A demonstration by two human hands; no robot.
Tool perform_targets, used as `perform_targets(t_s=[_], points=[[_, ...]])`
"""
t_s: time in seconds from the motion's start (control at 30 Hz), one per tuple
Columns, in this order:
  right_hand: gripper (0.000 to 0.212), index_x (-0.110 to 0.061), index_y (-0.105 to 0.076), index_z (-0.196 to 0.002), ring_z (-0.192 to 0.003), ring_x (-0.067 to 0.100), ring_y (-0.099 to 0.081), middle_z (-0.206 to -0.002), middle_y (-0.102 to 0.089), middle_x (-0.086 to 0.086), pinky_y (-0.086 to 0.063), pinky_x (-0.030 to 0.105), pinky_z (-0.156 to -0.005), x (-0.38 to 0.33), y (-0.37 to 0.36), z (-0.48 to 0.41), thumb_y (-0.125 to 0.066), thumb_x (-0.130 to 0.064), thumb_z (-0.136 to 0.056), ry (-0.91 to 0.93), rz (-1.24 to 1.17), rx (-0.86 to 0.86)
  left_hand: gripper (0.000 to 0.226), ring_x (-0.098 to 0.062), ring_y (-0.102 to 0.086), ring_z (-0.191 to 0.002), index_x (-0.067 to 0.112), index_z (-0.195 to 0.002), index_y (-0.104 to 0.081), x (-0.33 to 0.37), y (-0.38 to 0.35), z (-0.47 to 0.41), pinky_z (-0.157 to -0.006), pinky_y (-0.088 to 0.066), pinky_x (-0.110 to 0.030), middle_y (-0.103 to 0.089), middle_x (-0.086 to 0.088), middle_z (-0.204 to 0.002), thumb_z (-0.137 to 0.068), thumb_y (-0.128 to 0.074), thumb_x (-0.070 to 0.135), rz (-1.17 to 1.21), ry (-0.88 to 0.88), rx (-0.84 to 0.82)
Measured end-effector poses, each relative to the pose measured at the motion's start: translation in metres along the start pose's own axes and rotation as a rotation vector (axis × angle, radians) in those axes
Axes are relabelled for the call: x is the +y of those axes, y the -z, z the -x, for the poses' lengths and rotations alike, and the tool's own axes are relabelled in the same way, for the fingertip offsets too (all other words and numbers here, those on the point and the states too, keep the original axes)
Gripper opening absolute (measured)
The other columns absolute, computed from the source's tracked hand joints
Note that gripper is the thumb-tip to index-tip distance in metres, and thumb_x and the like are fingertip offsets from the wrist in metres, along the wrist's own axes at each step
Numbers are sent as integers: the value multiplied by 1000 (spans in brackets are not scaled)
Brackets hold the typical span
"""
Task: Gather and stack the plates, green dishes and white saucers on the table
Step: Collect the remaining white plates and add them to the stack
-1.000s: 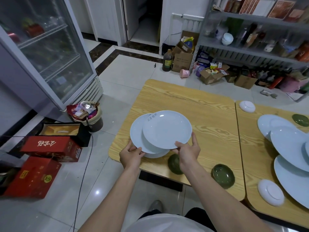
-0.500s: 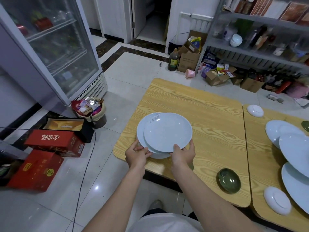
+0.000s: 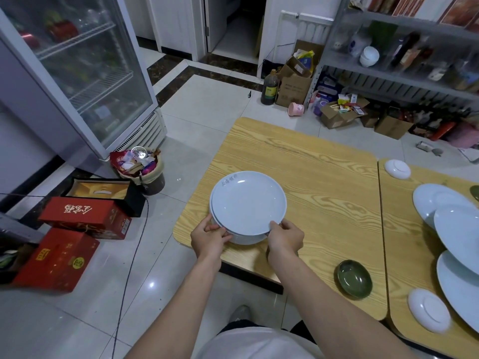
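Observation:
A small stack of pale blue plates rests at the near left of the wooden table. My left hand grips its near-left rim and my right hand grips its near-right rim. A green dish sits near the table's front edge, to the right of my right arm. On the adjoining right table lie an upturned white saucer near the front, another white saucer at the back, and several large overlapping plates. Another green dish shows at the frame's right edge.
A glass-door fridge stands at the left, with a full bin and red boxes on the floor beside it. Cardboard boxes and a cluttered shelf unit line the far wall. A cable runs across the tiles.
The top plate has slid left onto the lower ones, so the offset plates now line up as one stack. Both hands stayed on the rims.

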State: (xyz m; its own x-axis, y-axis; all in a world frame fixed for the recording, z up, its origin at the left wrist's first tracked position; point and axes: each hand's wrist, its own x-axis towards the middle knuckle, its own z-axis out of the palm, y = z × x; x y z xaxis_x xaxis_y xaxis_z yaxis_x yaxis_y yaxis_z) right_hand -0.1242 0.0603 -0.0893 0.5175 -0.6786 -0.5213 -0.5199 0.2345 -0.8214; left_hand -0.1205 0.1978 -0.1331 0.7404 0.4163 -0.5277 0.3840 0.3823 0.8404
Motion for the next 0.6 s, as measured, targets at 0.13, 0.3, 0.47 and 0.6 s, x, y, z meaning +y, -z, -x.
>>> perform_targets(t_s=[0.13, 0.3, 0.47, 0.6], points=[[11, -6, -62, -76, -93, 27, -63, -87, -64, -4, -54, 46, -88, 0, 1, -3, -67, 2, -82, -11, 6, -22, 64, -28, -70, -86, 12, -138, -55, -2, 0, 0, -60, -60, -26, -55, -11, -92, -82, -66, -17, -8, -1, -5], [11, -4, -64, -76, -97, 34, -66, -90, -66, 4, -56, 45, -91, -1, 1, -7, -71, 4, -79, -48, 21, -62, 63, -25, -70, -80, 11, -140, -53, -2, 0, 1, -60, -60, -26, -52, -11, -90, -84, -63, -17, -12, 8, -7], [39, -25, -61, -60, -76, 17, -68, -72, -68, -1, -58, 37, -89, -1, 2, -16, -78, 5, -76, -87, 33, -99, 64, -26, -70, -84, 12, -141, -52, 1, -1, 4, -65, -61, -28, -54, -11, -92, -85, -62, -17, -26, 20, -7], [28, -20, -71, -85, -74, 11, -66, -72, -64, -8, -58, 34, -88, -2, 3, -18, -80, 4, -76, -105, 32, -143, 64, -26, -70, -85, 11, -141, -52, 6, 0, 7, -67, -62, -29, -55, -11, -92, -84, -61, -17, -40, 25, -3]])
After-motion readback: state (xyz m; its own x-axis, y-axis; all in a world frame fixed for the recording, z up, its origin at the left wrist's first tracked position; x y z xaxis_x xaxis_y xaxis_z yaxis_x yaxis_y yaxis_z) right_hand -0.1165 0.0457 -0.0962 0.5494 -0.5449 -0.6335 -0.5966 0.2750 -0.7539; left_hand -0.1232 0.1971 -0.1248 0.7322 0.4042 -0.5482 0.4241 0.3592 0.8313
